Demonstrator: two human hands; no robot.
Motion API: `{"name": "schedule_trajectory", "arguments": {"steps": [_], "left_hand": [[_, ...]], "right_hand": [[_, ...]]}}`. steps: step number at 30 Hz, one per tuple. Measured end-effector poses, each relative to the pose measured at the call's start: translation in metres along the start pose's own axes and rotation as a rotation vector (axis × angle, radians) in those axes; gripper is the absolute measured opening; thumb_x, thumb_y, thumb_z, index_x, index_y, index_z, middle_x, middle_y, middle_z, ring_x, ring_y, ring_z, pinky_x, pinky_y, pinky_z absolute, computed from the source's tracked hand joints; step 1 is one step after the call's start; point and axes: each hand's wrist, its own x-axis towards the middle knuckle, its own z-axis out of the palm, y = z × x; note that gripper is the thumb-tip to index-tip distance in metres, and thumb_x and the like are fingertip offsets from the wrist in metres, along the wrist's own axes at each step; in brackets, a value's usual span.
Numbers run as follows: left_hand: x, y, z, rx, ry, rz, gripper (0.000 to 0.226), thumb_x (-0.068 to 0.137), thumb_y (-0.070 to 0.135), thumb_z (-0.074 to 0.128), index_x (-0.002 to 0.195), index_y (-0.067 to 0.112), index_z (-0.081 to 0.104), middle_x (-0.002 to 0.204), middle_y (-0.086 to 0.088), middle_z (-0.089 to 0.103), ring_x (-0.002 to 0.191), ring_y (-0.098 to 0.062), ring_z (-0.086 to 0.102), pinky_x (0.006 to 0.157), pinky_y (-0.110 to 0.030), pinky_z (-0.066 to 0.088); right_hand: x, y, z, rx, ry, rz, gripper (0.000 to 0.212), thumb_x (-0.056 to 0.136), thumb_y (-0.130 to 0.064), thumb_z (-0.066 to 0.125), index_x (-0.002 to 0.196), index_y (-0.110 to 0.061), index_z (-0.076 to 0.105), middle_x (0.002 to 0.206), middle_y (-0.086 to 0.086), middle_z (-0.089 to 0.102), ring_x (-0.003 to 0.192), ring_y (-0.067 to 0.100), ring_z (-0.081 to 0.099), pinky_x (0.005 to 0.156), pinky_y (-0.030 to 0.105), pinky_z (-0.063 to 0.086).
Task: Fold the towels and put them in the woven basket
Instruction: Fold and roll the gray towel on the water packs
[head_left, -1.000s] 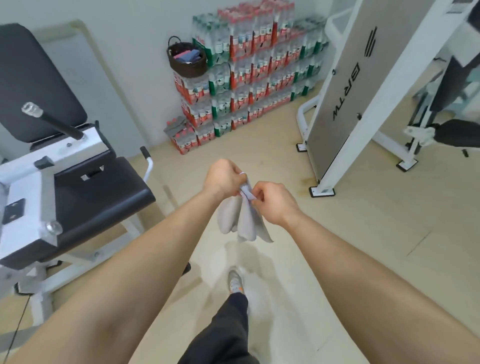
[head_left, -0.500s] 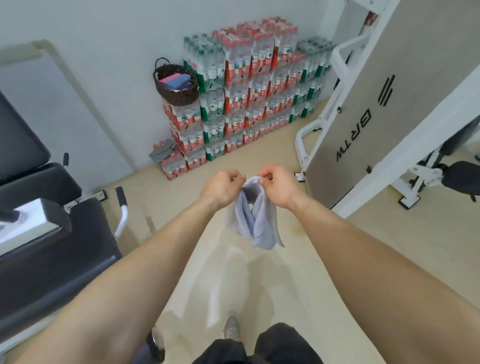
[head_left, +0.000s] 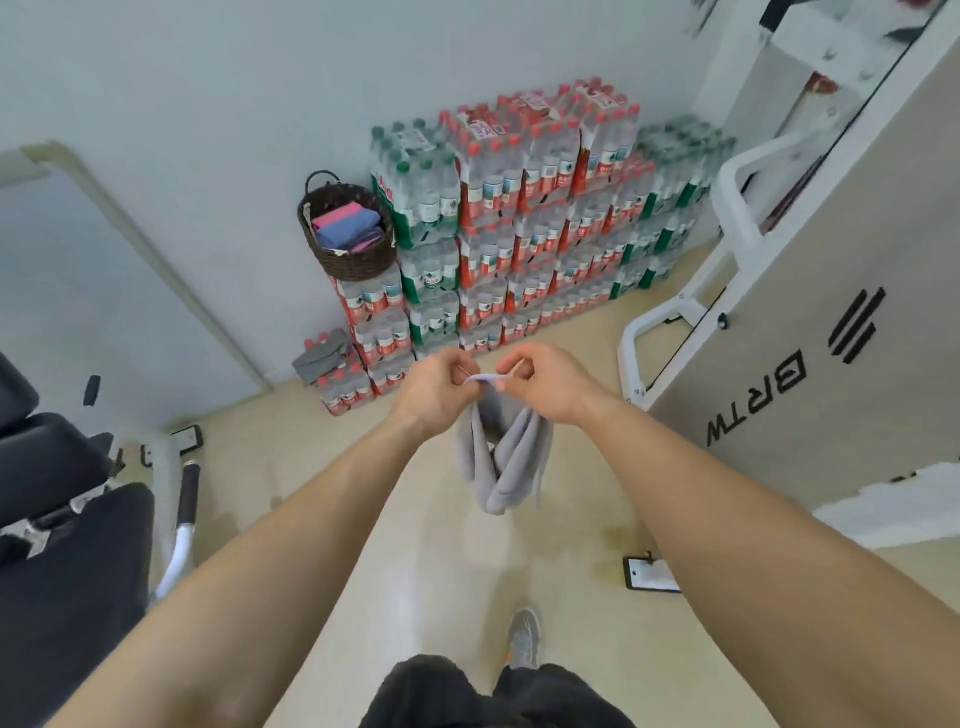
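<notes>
both arms reach out ahead of me, forearms converging over the pale floor (head_left: 415, 545). left hand (head_left: 436, 387) and right hand (head_left: 545, 382) meet almost knuckle to knuckle, backs turned up toward the camera. the fingers (head_left: 511, 364) of both hands are curled in and pinch the top edge of the grey towel (head_left: 511, 457). a short pale strip of hem is stretched between the two pinches. the rest of the towel hangs below the hands in loose bunched folds, off the floor, not yet folded flat.

the woven basket (head_left: 353, 260) is ahead and left of the hands, well apart from them. it sits on a lower column of the bottled water packs (head_left: 519, 234) stacked against the wall. folded pink and blue towels (head_left: 345, 228) lie inside it. a grey cloth (head_left: 322, 356) lies on a low pack at the foot of the stack. open floor lies between the hands and the stack.

a white-framed gym machine (head_left: 831, 338) with a grey panel stands close on the right. a black padded bench (head_left: 67, 571) crowds the left edge. a dark phone (head_left: 652, 574) lies on the floor beside the right forearm. one grey shoe (head_left: 524, 639) and dark trouser legs show at the bottom of the view.
</notes>
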Motion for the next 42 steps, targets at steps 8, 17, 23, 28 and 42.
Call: {"name": "schedule_trajectory", "arguments": {"steps": [8,17,23,28,42], "left_hand": [[0.135,0.023,-0.001,0.231,-0.042,0.071,0.023,0.081,0.017,0.058,0.102,0.021,0.052,0.086,-0.005,0.068,0.081,-0.029,0.06,0.065,-0.039,0.048],[0.334,0.009,-0.036,0.219,-0.055,0.04,0.023,0.078,0.019,0.058,0.096,0.021,0.043,0.073,-0.002,0.053,0.07,-0.027,0.052,0.056,-0.034,0.035],[0.456,0.0,-0.081,0.275,0.0,0.017,0.019,0.081,0.006,0.048,0.096,0.017,0.049,0.09,-0.008,0.061,0.081,-0.029,0.055,0.068,-0.037,0.044],[0.541,-0.015,-0.116,0.264,0.075,-0.04,0.023,0.083,0.005,0.051,0.103,0.013,0.058,0.102,-0.01,0.066,0.095,-0.032,0.059,0.073,-0.032,0.041],[0.746,0.011,-0.154,0.389,0.253,-0.285,0.04,0.079,0.0,0.037,0.096,0.028,0.059,0.105,-0.007,0.065,0.094,-0.031,0.058,0.079,-0.041,0.052]], "right_hand": [[0.141,0.016,-0.065,-0.025,0.01,-0.042,0.009,0.09,-0.018,0.065,0.088,-0.024,0.059,0.082,-0.006,0.055,0.077,0.015,0.055,0.072,0.031,0.046],[0.346,-0.022,-0.117,-0.125,0.021,-0.027,0.014,0.102,-0.02,0.048,0.099,-0.009,0.056,0.099,0.006,0.061,0.092,0.023,0.056,0.083,0.038,0.046],[0.467,-0.038,-0.16,-0.092,0.108,0.022,0.01,0.103,-0.023,0.04,0.102,-0.015,0.045,0.086,0.0,0.051,0.08,0.021,0.05,0.07,0.036,0.04],[0.547,-0.035,-0.211,-0.119,0.156,0.027,0.013,0.1,-0.031,0.053,0.097,-0.018,0.053,0.09,-0.003,0.058,0.084,0.02,0.055,0.068,0.034,0.04],[0.784,0.014,-0.333,-0.695,-0.098,-0.074,0.038,0.082,0.004,0.052,0.105,-0.022,0.068,0.11,0.005,0.065,0.1,0.028,0.062,0.081,0.032,0.048]]}}
